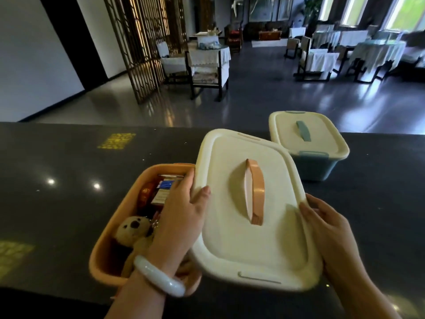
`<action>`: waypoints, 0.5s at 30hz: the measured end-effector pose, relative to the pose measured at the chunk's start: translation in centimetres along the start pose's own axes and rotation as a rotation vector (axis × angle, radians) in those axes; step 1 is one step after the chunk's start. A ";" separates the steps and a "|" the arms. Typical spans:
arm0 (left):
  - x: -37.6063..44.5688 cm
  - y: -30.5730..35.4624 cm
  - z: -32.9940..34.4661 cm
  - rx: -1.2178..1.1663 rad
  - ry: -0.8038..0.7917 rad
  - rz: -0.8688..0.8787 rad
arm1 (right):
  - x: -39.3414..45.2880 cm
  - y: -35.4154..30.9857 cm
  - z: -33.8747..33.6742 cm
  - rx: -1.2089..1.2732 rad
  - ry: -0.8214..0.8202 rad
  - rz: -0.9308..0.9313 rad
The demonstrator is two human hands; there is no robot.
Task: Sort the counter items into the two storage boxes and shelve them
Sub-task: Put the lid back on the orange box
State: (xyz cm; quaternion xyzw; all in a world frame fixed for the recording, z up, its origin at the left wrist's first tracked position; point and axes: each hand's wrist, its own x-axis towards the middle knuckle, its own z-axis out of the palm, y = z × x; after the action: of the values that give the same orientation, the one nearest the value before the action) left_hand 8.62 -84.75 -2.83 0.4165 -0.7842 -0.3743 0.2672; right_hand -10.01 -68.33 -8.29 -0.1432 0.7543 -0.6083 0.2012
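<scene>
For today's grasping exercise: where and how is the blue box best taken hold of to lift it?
Grip the blue box by the arched handle on its closed lid, coming from above. The handle stands up centrally, leaving room for fingers underneath.

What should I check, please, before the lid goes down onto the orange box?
1. Grip: left hand and right hand each hold an edge of the cream lid: ok.
2. Alignment: lid sits right of the orange box, tilted, not over it: not ok.
3. Contents below the rim: plush toy and packets lie inside; height cannot tell.
4. Left hand is over the box opening: not ok.
5. Blue box has its lid on: ok.
</scene>
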 end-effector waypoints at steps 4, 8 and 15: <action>0.9 -5.0 -5.4 0.024 0.017 -0.064 | -2.9 -2.1 6.2 0.015 -0.056 -0.056; 0.9 -10.5 -9.5 0.088 0.020 -0.208 | -5.2 -2.3 12.3 -0.049 -0.087 -0.062; 2.6 -15.5 -11.1 0.035 -0.030 -0.233 | -7.4 -1.4 17.0 -0.221 -0.044 -0.036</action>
State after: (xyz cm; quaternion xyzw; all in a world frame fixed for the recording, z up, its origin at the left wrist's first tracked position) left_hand 22.43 -96.82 -8.67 0.5037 -0.7408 -0.3953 0.2028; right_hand 4.57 -79.89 -9.02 -0.1913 0.8096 -0.5216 0.1897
